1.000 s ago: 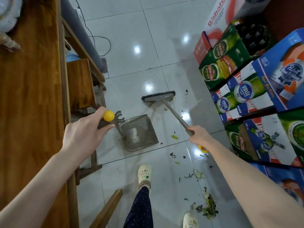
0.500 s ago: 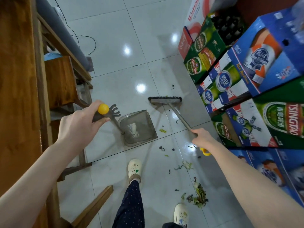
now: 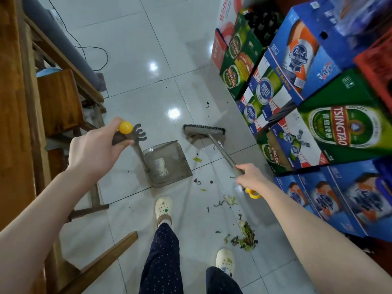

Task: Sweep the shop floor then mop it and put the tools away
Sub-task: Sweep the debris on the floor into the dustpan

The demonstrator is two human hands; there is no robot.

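Left hand [image 3: 93, 149] grips the dustpan [image 3: 167, 164] standing on the floor [image 3: 131, 49], right hand [image 3: 252, 177] grips the broom [image 3: 203, 131], shaft slanting forward-left to the dustpan's far edge, scraps [image 3: 246, 236] lying nearer, right-hand side.

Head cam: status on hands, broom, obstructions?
Left hand grips dustpan handle; right hand grips broom. Broom head on floor beyond dustpan. Debris by right shoe, unswept.

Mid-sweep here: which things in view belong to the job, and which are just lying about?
In the job:
broom, gripped by the right hand
dustpan, held by the left hand
debris on the floor

Lying about:
beer cartons
stool
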